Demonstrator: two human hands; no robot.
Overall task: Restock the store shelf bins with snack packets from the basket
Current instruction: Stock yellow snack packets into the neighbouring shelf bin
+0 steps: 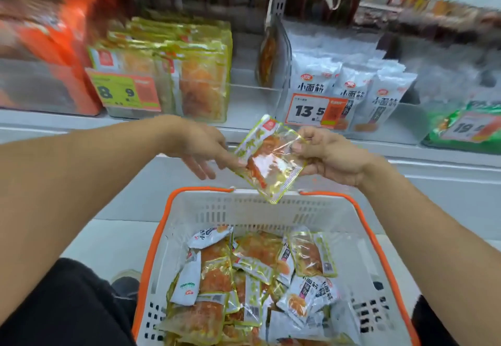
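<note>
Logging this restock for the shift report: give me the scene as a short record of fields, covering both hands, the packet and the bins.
held item: yellow-edged snack packet, above the basket
right hand: right hand pinches the packet's upper right edge
left hand: left hand, fingers straight, touches the packet's left side
basket: white basket with orange rim, holds mixed yellow and white packets
matching bin: yellow packets bin, tag reads 8.9
neighbouring bin: white packets bin, tag reads 13.5

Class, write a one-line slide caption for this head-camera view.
Right hand pinches a yellow snack packet above the basket, left hand touching it, before shelf bins.
</note>
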